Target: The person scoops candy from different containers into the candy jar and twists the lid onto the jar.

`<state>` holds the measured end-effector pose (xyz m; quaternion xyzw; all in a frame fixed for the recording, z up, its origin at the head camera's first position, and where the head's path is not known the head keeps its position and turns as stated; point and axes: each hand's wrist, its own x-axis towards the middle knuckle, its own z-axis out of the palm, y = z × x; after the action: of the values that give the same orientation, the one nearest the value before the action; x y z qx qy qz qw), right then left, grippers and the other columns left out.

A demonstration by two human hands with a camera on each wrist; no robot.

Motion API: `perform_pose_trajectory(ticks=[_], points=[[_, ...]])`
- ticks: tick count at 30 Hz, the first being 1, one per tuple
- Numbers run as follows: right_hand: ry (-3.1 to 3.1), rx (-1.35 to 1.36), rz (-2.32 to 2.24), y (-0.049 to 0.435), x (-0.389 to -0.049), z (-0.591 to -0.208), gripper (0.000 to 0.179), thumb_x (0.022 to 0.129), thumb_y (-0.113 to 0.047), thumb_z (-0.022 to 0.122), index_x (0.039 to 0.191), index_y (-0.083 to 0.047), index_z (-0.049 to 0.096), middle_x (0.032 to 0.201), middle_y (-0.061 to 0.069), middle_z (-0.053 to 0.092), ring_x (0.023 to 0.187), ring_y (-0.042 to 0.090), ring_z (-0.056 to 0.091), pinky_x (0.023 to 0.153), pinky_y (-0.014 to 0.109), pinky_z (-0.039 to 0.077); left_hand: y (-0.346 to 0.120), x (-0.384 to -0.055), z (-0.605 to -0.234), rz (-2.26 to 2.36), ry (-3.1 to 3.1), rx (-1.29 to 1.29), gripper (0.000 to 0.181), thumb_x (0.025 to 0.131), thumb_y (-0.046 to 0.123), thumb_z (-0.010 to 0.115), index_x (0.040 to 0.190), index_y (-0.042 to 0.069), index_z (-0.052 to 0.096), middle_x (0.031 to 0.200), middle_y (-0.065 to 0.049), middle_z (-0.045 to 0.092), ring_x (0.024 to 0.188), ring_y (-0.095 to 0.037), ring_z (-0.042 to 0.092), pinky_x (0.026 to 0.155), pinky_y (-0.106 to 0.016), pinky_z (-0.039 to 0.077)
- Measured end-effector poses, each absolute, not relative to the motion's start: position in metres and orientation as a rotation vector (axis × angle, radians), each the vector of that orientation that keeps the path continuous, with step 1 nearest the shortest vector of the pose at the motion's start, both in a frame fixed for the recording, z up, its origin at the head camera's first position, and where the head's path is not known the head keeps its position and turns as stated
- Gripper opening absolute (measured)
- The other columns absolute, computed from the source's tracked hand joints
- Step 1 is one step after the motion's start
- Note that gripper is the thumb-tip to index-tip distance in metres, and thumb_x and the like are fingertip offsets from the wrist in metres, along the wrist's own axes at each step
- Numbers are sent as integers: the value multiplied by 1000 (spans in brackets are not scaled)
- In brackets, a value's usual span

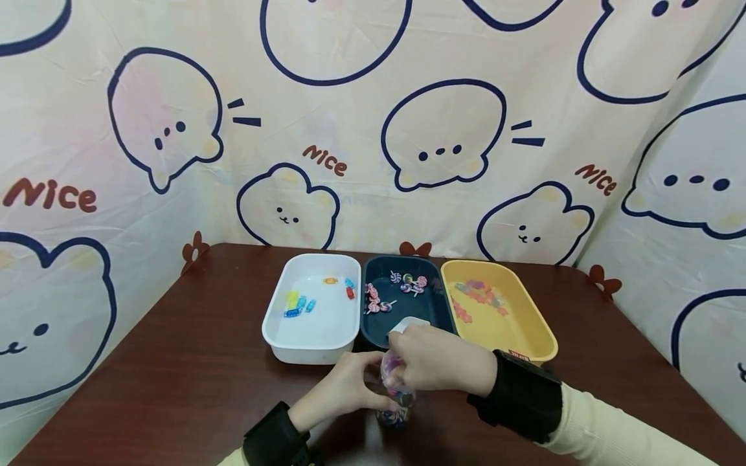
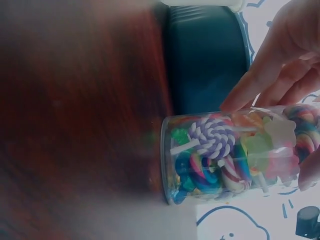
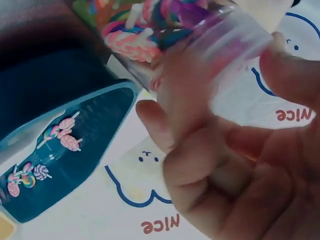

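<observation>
A clear jar (image 2: 227,155) filled with colorful candy-shaped pieces stands on the table in front of the dark tray. Among its contents a purple-and-white swirl lollipop (image 2: 212,137) shows through the wall. My left hand (image 1: 352,383) grips the jar from the left, thumb and fingers on opposite sides. At the jar's upper end is my right hand (image 1: 440,361), with its thumb (image 3: 287,70) and index finger on either side of the rim. That index finger is blurred in the right wrist view. A white flat piece (image 1: 410,322) lies at the dark tray's near end, partly hidden by the right hand.
A white tray (image 1: 317,343) holds small wrapped-candy shapes (image 1: 299,304). Beside it, the dark blue tray (image 1: 431,314) has mini lollipops (image 1: 375,299), and the yellow tray (image 1: 524,330) has translucent pastel pieces (image 1: 480,292). All three sit on the brown table (image 1: 192,369), before a printed cloth.
</observation>
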<state>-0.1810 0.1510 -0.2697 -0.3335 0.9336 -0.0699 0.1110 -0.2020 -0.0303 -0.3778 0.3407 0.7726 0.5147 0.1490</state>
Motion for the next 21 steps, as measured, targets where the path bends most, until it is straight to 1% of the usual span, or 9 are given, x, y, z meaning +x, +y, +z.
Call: perform_pose_trajectory(ticks=[3,6,8,10,12,15,17,19,21], points=[[2643,-931,-227,155,-183,-266,36,88,-29,81,113,-6,68,88,-2,62,78,6,55,68,18,51,-30,-202,-378,1451,2247,999,52,83,12,85,128,-4,65,119,-17,74,98,-16,71,86,-21,59],[2566,-1012,-195,159,-186,-263,52,83,-28,87,127,-12,66,105,-1,63,93,8,57,79,18,55,-29,-202,-379,1436,2262,1009,54,84,17,85,129,-3,64,121,-18,73,99,-17,69,86,-23,59],[2556,-1091,-188,161,-187,-265,55,82,-26,88,131,-14,66,110,0,65,96,7,59,82,18,56,-28,-204,-383,1421,2276,1036,55,86,23,84,131,-2,63,122,-17,73,99,-16,68,85,-24,60],[2633,-1142,-179,161,-186,-270,46,85,-30,85,123,-11,70,101,2,68,87,6,59,75,15,55,-27,-203,-383,1427,2286,1038,56,86,24,85,130,-2,63,121,-16,73,99,-15,68,85,-24,60],[2717,-1095,-217,159,-184,-276,42,87,-35,82,115,-6,72,89,2,69,76,4,58,67,13,53,-26,-203,-383,1426,2310,1032,55,85,23,85,128,-1,64,119,-15,74,96,-13,67,85,-22,59],[2825,-917,-266,155,-179,-284,48,90,-47,76,101,-1,72,71,1,64,61,4,53,55,15,49,-23,-200,-379,1439,2329,972,51,81,17,87,124,-1,67,115,-15,75,93,-10,66,85,-17,56],[2845,-818,-249,154,-177,-284,52,89,-51,74,97,0,72,67,1,60,59,7,52,53,19,47,-22,-199,-378,1429,2345,954,50,80,15,88,123,-1,68,113,-14,76,92,-9,66,84,-16,55],[2820,-812,-197,156,-177,-280,54,87,-50,75,107,0,72,80,3,64,68,11,56,61,23,54,-22,-199,-377,1410,2366,956,52,79,15,88,123,-1,67,114,-14,75,93,-9,66,84,-18,55],[2744,-874,-206,160,-179,-272,50,86,-40,79,121,-5,70,101,6,67,86,15,60,75,27,59,-21,-200,-377,1388,2380,967,57,79,17,89,127,-2,65,118,-15,74,97,-12,66,87,-24,58]])
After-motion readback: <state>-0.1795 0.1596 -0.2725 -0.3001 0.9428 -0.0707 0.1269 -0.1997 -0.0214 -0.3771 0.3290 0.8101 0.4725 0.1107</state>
